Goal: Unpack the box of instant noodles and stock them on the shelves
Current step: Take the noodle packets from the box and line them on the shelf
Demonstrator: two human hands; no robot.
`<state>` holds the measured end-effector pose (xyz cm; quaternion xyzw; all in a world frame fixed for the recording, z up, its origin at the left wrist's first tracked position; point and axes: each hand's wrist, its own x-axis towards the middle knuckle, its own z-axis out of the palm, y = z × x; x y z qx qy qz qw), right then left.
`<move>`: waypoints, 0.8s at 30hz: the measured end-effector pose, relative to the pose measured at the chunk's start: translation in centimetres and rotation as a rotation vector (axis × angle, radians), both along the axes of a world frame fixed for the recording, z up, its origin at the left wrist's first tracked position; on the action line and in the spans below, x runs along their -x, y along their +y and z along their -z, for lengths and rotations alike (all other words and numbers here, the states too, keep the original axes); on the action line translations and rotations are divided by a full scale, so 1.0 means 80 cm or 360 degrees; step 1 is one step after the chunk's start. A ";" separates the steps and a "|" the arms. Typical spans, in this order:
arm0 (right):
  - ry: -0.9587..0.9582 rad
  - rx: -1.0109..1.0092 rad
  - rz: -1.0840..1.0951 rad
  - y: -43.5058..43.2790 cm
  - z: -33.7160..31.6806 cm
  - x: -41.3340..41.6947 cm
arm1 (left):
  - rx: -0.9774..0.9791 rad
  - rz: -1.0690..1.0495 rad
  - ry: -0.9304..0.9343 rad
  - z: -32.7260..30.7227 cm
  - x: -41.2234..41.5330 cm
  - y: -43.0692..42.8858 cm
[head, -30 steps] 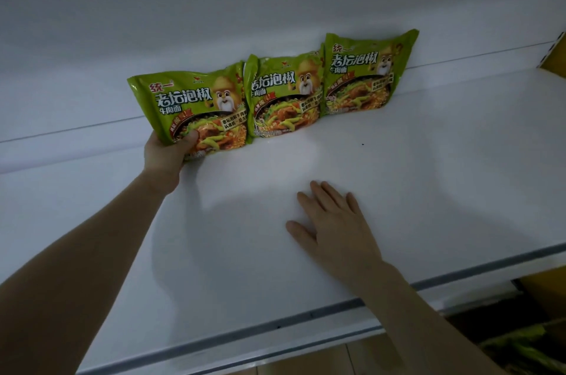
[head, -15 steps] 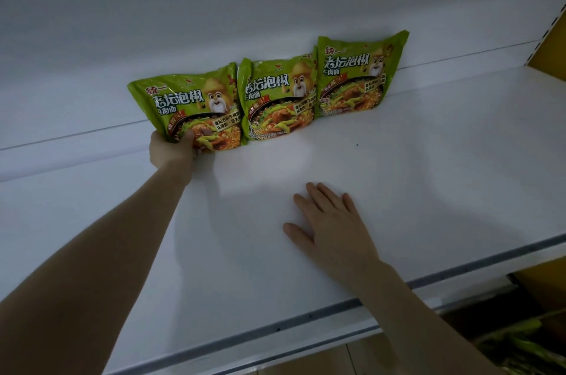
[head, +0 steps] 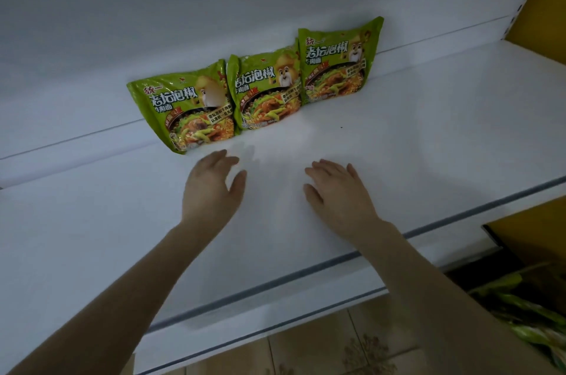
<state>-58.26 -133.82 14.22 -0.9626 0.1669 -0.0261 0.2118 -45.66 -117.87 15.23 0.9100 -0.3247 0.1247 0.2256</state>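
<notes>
Toward 12 o'clock on the white shelf (head: 428, 144), three green noodle packets are standing in a row and leaning back against the white back panel (head: 214, 6). The left packet (head: 186, 111) is sitting at about 11 o'clock and tilting a little, with its lower corner coming forward onto the shelf. The middle packet (head: 265, 92) is touching it on the 3 o'clock side. The right packet (head: 337, 65) is standing furthest toward 1 o'clock, with its edge meeting the middle one. All three are showing their printed fronts, with a noodle bowl and a cartoon animal. Near the centre of the view, the left hand (head: 211, 187) is reaching over the shelf just at 5 o'clock of the left packet, close to it but not touching it. Its fingers are lying relaxed and together, the thumb is spreading out to the side, and it is holding nothing. Whether it is resting on the shelf or hovering over it, I cannot tell. The right hand (head: 337, 193) is lying palm down on the shelf at 3 o'clock of the left one, with its fingers straight and close together, gripping nothing. Both bare forearms are coming in from 6 o'clock. Below the front edge of the shelf, a tiled floor (head: 306, 353) is showing. More green wrappers (head: 526, 310) are lying blurred at 4 o'clock.
</notes>
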 end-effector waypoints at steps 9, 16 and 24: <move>-0.0053 -0.0095 0.0618 -0.076 -0.057 0.162 | -0.0126 0.0967 -0.0153 -0.024 0.188 -0.068; 0.0051 -0.0128 0.1034 -0.142 -0.054 0.336 | -0.0186 0.1433 -0.0002 -0.001 0.327 -0.157; 0.0342 -0.0277 0.1428 -0.221 0.013 0.518 | -0.0613 0.1774 0.0196 0.080 0.467 -0.247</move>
